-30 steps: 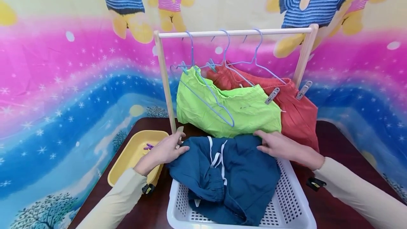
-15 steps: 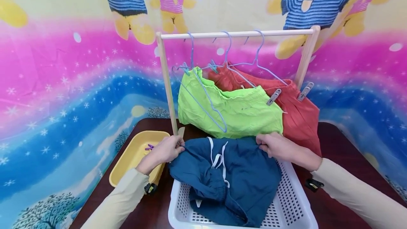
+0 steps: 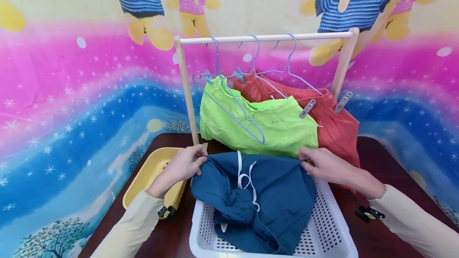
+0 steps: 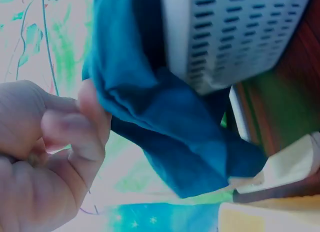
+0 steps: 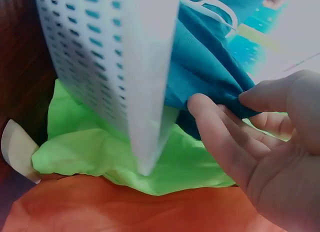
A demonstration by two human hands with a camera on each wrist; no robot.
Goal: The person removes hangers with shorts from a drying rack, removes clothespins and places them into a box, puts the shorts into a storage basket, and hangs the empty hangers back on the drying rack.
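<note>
Dark blue shorts [image 3: 279, 186] with a white drawstring [image 3: 239, 170] lie over a white perforated basket [image 3: 340, 226]. My left hand [image 3: 183, 165] pinches the left end of their waistband. At the other end my right hand [image 3: 328, 166] pinches the waistband between thumb and fingers, and the band is stretched fairly straight between the two. In the left wrist view the cloth [image 4: 150, 117] hangs in folds beside the basket wall. The right wrist view shows the shorts' corner [image 5: 215, 87] between thumb and fingertips. Part of the waistband is hidden under the fingers.
Behind the basket stands a wooden rack [image 3: 265, 38]. Green shorts [image 3: 258, 126] and red shorts [image 3: 337, 130] hang there on blue hangers with clips [image 3: 307, 108]. Another blue hanger [image 3: 247, 124] dangles in front of the green pair. A yellow tray [image 3: 143, 174] is at left.
Both hands have closed on the waistband corners. The right hand has moved outward to the right, the left slightly up and left, and the waistband has become straighter and wider.
</note>
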